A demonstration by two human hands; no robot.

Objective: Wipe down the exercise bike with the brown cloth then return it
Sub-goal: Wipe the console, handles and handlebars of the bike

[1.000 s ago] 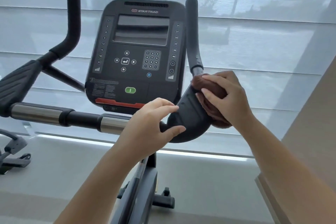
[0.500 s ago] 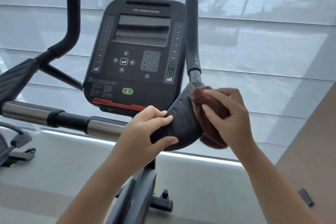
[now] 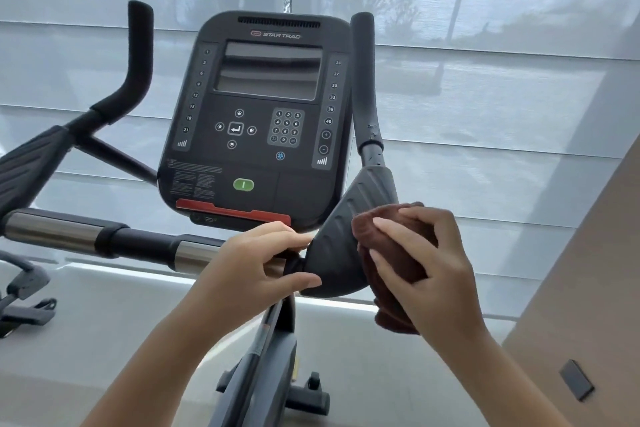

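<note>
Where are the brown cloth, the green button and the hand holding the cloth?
brown cloth (image 3: 405, 246): head view, bunched middle.
green button (image 3: 243, 184): head view, its centre.
right hand (image 3: 443, 281): head view, back of hand.

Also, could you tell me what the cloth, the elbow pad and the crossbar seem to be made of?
Brown cloth: soft fuzzy fabric, probably terry or microfibre; it bunches and looks napped.
Elbow pad: matte black ribbed moulding, likely rubber or plastic.
Crossbar: polished metal sections, perhaps steel, showing bright reflections.

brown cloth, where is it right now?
Head view, right of centre: the brown cloth is bunched in the right hand, pressed against the bike's right elbow pad, just below and right of the console.
</note>
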